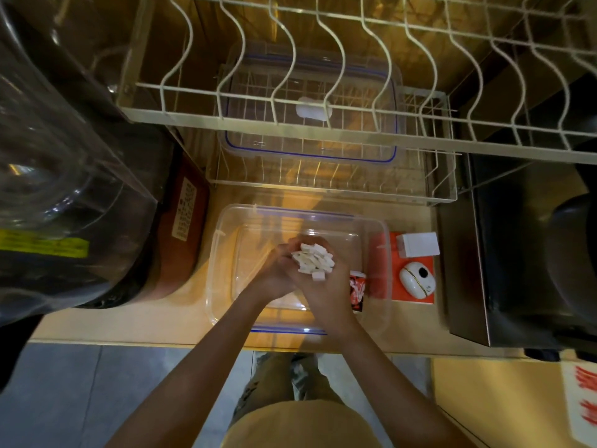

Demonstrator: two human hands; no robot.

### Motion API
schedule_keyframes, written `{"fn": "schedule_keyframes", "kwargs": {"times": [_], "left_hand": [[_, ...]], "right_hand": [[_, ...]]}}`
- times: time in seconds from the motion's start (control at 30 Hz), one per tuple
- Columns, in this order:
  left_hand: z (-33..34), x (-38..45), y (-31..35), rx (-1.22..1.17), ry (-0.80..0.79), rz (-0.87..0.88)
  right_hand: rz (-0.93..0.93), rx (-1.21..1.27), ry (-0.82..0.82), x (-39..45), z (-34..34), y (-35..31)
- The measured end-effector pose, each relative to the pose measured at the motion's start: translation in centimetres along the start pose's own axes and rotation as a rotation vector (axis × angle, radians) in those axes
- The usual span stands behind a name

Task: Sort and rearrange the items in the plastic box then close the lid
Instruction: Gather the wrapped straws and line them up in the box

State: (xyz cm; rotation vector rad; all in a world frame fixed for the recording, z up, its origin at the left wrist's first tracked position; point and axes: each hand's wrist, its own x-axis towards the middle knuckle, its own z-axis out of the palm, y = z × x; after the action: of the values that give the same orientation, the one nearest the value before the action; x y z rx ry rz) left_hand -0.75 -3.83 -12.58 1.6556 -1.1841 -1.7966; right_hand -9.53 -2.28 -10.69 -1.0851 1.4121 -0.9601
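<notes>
Both my hands are cupped together above the open plastic box (223,253), my left hand (276,270) and right hand (318,287) curled around a heap of small white blocks (313,261). The box's lid (310,101) lies beyond it in the wire rack (323,122); a white boxlet (417,244) sits just right.

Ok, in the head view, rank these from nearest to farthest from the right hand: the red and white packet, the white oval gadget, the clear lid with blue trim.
1. Red and white packet: just right of the right hand, inside the box.
2. White oval gadget: farther right, on the red mat.
3. Clear lid with blue trim: far back, on the wire rack.
</notes>
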Motion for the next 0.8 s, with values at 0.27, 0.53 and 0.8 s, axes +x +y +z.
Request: {"fn": "schedule_keyframes", "kwargs": {"times": [0.27,0.53,0.8], "left_hand": [[0.0,0.6,-0.8,-0.043,-0.014,-0.07],[-1.7,1.4,-0.6,0.153,0.025,0.234],[-3.1,-1.2,1.4,1.072,0.135,0.19]], "right_hand": [[0.048,0.022,0.046,0.5,0.9,0.4],[0.229,0.26,0.044,0.5,-0.4,-1.4],[0.055,-0.059,-0.045,-0.3,-4.8,-3.1]]}}
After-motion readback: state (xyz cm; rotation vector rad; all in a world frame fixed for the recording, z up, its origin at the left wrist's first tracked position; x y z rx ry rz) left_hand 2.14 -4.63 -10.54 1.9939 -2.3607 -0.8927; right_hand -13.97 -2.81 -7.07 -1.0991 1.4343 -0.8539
